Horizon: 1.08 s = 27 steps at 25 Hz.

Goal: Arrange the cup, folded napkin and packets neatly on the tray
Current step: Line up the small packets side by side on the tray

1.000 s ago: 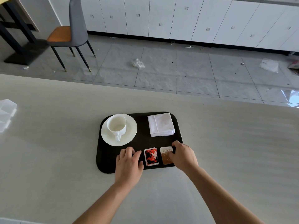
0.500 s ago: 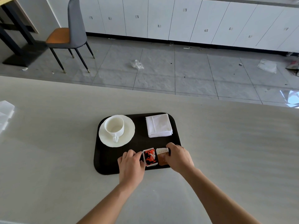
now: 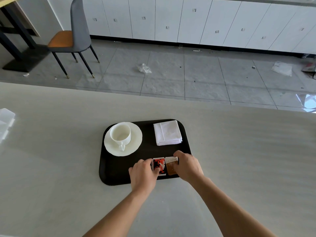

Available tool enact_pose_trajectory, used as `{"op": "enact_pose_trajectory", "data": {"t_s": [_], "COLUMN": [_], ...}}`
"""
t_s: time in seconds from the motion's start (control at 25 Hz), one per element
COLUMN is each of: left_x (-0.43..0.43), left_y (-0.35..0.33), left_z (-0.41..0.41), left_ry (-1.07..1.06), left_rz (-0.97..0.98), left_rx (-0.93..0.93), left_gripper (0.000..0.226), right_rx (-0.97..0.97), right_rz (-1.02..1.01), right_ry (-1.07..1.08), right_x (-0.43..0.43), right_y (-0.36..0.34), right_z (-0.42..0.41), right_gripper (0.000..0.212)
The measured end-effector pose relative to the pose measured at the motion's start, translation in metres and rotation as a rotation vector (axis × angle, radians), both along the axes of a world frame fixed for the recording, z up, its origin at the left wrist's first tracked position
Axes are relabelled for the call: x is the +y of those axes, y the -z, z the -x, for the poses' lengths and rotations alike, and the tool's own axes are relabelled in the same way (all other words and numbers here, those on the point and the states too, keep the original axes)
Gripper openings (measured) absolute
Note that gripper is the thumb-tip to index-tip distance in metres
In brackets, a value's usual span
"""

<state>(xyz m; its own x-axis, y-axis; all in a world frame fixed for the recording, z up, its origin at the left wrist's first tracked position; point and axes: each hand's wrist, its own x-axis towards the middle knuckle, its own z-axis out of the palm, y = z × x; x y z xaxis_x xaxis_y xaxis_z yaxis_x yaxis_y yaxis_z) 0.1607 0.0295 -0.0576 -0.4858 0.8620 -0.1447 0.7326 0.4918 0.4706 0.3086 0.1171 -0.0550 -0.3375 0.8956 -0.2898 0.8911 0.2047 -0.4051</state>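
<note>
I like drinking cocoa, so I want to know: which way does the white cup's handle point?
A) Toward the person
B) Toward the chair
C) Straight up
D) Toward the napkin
A: the cup stands on its saucer on the black tray, and its handle sticks out on the near side, toward the person's arms.

Packets' outer edges (fingers cover), print unreadable

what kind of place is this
Probably a cafe or canteen service area, though unfinished or untidy: a long pale counter holds a serving tray, white cabinets line the far wall, and scraps of litter lie on the tiled floor.
</note>
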Motion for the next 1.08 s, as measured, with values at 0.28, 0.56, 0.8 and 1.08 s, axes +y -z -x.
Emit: {"op": "enact_pose_trajectory", "data": {"t_s": [0.28, 0.56, 0.8, 1.08], "left_x": [0.002, -0.001, 0.0, -0.002], "left_y": [0.0, 0.0, -0.002, -0.004], "left_z": [-0.002, 0.0, -0.001, 0.002], "left_ry": [-0.008, 0.005, -0.014, -0.045], "left_rz": [0.009, -0.009, 0.012, -0.019], "left_rx": [-0.006, -0.012, -0.017, -0.099], "left_gripper": [0.035, 0.045, 0.044, 0.047], "right_rx": [0.003, -0.058, -0.076, 0.022], "right_rz": [0.031, 0.067, 0.058, -0.007], "right_ry": [-0.011, -0.099, -0.098, -0.025], "right_x": [0.001, 0.005, 0.005, 0.003], "right_y": [-0.002, -0.012, -0.008, -0.006], "right_z": [0.002, 0.007, 0.007, -0.001], "right_gripper": [0.024, 0.039, 0.025, 0.036]}}
